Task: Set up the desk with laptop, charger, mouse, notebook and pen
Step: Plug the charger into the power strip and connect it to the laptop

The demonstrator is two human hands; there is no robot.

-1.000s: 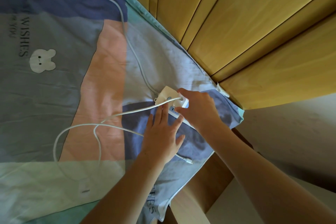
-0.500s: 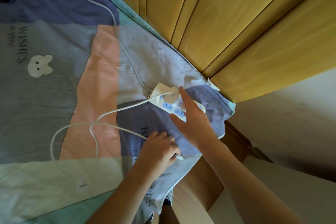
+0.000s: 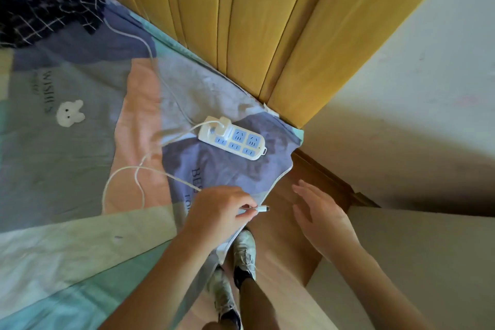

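Note:
A white charger plug (image 3: 221, 126) sits in a white power strip (image 3: 232, 138) with blue sockets, lying on the patchwork bed sheet (image 3: 67, 142). Its thin white cable (image 3: 128, 177) loops across the sheet to my left hand (image 3: 219, 209), which pinches the cable just behind its connector tip (image 3: 263, 208) at the bed's edge. My right hand (image 3: 318, 211) hovers open over the floor to the right of that tip, holding nothing. No laptop, mouse, notebook or pen is in view.
A yellow padded headboard (image 3: 267, 35) runs along the bed's far side. The strip's own lead (image 3: 150, 53) runs toward a dark checked fabric (image 3: 45, 0) at top left. My shoes (image 3: 241, 257) stand on the wooden floor (image 3: 284, 262); a pale wall (image 3: 415, 88) is on the right.
My left hand took hold of the cable end and lifted it past the bed's edge. My right hand left the power strip and drew back to the right, open.

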